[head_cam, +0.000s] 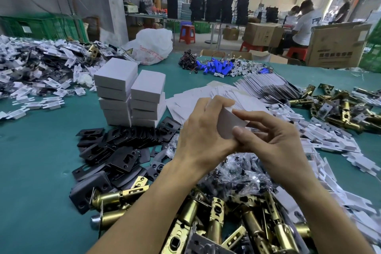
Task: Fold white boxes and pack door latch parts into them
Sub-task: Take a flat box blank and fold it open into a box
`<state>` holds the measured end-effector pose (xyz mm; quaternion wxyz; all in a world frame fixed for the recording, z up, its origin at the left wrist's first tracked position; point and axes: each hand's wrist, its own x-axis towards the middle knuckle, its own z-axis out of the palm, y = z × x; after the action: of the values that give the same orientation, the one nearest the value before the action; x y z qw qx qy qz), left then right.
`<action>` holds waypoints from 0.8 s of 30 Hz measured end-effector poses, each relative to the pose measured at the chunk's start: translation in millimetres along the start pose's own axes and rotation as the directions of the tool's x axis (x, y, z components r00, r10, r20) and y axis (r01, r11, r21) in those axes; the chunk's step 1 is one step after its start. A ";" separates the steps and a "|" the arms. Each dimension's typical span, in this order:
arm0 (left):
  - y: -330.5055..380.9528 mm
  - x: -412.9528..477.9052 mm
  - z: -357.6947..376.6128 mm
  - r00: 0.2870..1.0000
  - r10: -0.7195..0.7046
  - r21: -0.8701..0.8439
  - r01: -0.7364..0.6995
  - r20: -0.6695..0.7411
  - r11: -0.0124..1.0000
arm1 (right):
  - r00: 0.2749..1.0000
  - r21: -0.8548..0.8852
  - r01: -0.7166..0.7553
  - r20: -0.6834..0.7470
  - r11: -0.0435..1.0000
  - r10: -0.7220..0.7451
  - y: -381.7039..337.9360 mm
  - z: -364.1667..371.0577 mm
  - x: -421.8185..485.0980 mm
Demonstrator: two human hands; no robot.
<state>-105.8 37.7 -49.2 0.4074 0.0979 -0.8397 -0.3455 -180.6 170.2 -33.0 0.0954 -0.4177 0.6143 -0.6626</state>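
Near edge of the bench (41,161): we see brass latches (214,212) heaped, too many to count, with black plates (123,156) beside them. Over mid-bench, our left hand (203,130) and right hand (274,136) both grip one white box (231,123). Beyond stand two stacks of folded boxes (132,97).

Left hand (204,130) and right hand (274,138) meet, curled fingers both pinching the white box (229,124)

the left hand (203,130) and right hand (274,138) are bare. both forearms (144,202) are bare too. the right thumbnail (237,130) is short.
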 end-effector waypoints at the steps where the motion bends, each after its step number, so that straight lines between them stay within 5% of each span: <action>1: -0.6 0.1 -0.1 1.000 0.005 -0.011 -0.005 0.006 1.000 | 1.000 0.003 0.012 -0.015 1.000 -0.012 -0.2 1.8 0.1; 6: 0.4 3.2 -5.1 0.991 0.028 -0.175 -0.005 0.131 0.985 | 0.991 -0.059 0.075 -0.108 0.995 -0.081 -1.3 0.8 -1.4; 9: 7.9 6.3 -6.1 0.998 -0.003 -0.192 -0.010 -0.069 0.981 | 0.948 -0.156 0.152 -0.256 0.976 -0.189 -2.5 -5.1 0.5; 11: 9.7 12.5 -9.2 0.977 -0.157 -0.295 0.108 -0.146 0.949 | 0.901 -0.200 0.200 -0.346 0.959 -0.261 -3.8 -6.9 2.5; 13: 10.0 19.0 -14.8 0.895 -0.443 -0.433 0.422 0.055 0.797 | 0.874 -0.249 0.283 -0.330 0.926 -0.356 -5.0 -5.3 3.5; 14: 9.0 20.6 -17.5 0.784 -0.564 -0.463 0.613 0.258 0.640 | 0.877 -0.281 0.312 -0.281 0.907 -0.389 -4.0 -4.2 2.9; 16: 7.5 20.5 -24.2 0.552 -0.570 -0.455 0.831 0.609 0.319 | 0.904 -0.364 0.331 -0.141 0.871 -0.403 0.6 -1.8 1.4; 17: 5.3 19.8 -26.8 0.501 -0.498 -0.464 0.861 0.708 0.207 | 0.913 -0.418 0.340 -0.070 0.842 -0.403 3.6 -0.9 0.4; 20: -0.9 19.3 -30.7 0.512 -0.319 -0.533 0.846 0.798 0.025 | 0.910 -0.515 0.388 0.081 0.765 -0.407 9.1 1.7 -1.5; 24: 2.8 20.7 -31.7 0.508 -0.318 -0.559 0.824 0.801 -0.091 | 0.910 -0.561 0.413 0.220 0.718 -0.351 6.7 5.4 -3.1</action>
<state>-95.1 14.7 -20.9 -0.0174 0.1238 -0.3774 -0.9176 -177.6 166.7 -40.9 -0.1495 -0.5758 0.6856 -0.4196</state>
